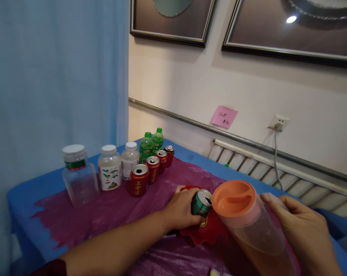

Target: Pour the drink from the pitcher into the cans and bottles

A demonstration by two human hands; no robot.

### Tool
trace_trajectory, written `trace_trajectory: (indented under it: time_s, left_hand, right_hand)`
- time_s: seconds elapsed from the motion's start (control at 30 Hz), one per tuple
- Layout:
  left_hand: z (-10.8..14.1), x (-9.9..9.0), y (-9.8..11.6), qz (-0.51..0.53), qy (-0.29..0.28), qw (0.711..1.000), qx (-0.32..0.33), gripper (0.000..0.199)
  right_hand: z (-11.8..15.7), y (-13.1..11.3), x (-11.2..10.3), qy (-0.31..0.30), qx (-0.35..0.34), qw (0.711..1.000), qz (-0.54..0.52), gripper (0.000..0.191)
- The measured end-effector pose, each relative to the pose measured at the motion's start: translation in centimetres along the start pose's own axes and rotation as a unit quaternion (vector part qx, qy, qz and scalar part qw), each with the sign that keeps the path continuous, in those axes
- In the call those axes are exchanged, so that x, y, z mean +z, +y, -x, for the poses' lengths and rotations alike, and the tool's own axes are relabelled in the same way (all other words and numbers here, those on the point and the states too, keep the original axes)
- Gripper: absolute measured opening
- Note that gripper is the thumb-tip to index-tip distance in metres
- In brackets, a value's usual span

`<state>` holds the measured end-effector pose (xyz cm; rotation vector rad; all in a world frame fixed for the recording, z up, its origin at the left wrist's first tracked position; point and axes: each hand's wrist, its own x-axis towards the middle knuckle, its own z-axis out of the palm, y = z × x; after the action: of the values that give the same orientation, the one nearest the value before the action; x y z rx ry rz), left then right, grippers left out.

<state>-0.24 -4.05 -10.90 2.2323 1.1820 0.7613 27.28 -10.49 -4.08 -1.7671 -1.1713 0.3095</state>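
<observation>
My left hand [182,210] is wrapped round a green can [201,204], which tilts a little to the right over a red scalloped mat [200,230]. In my right hand [305,230] is the handle of a clear pitcher [262,237] with an orange lid [234,198]. The pitcher leans left, its lid close beside the can's opening, and brownish liquid shows inside it. Whether any liquid passes between them cannot be made out. Behind my left hand stand several red cans [139,181] in a slanting row, all upright.
Three clear jars with white lids [109,168] and two green bottles [146,147] stand at the table's back left. Purple plastic [104,214] covers part of the blue table [27,191]. A radiator [233,155] and plugged cable [275,153] are by the wall.
</observation>
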Motion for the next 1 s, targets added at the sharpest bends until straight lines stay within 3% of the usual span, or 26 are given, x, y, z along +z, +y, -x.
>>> trace_trajectory:
  time_s: [0.6, 0.83, 1.0]
  left_hand:
    - [0.01, 0.0, -0.05, -0.001, -0.003, 1.0, -0.002, 0.07]
    - [0.03, -0.03, -0.05, -0.004, -0.005, 1.0, -0.003, 0.068]
    - [0.01, 0.0, -0.08, -0.002, -0.002, 1.0, -0.005, 0.068]
  right_hand:
    - [0.14, -0.26, -0.01, -0.009, 0.027, 1.0, -0.004, 0.052]
    - [0.17, -0.43, -0.21, 0.013, -0.038, 0.999, 0.005, 0.047]
    - [0.03, -0.35, -0.02, 0.005, 0.017, 1.0, 0.023, 0.052]
